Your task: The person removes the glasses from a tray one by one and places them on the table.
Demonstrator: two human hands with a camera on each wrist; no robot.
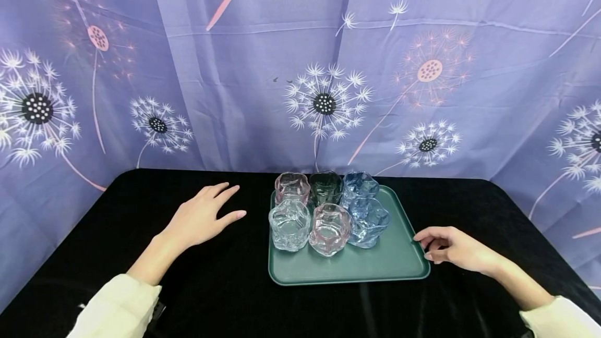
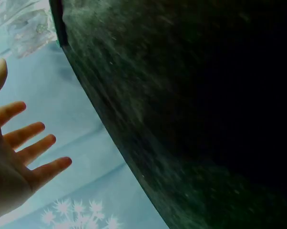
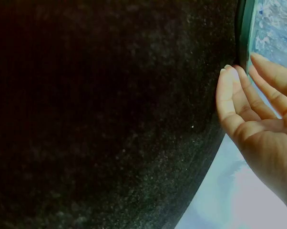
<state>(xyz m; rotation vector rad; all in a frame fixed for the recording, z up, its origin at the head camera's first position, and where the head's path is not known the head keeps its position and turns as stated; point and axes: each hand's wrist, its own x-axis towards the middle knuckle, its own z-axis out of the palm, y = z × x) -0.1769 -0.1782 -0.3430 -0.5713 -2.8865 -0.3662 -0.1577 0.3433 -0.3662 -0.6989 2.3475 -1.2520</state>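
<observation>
A green rectangular tray [image 1: 300, 270] lies on the black table, carrying several wavy-sided glass cups. In the back row stand a pale pink cup [image 1: 292, 186], a dark grey cup [image 1: 326, 188] and a blue cup [image 1: 360, 185]. In front are a clear cup [image 1: 289, 226], a light pink cup [image 1: 330, 229] and another blue cup [image 1: 368, 223]. My right hand [image 1: 457, 249] pinches the tray's right rim, fingers curled at its edge [image 3: 246, 38]. Left of the tray, my left hand [image 1: 199, 218] hovers with fingers spread, touching nothing; its fingers also look extended in the left wrist view.
The black cloth-covered table [image 1: 225, 291] has rounded back corners. Behind it hangs a purple curtain [image 1: 253, 93] printed with dandelions, close to the table's back edge. The cups are grouped on the tray's left and middle, with bare tray surface to their right.
</observation>
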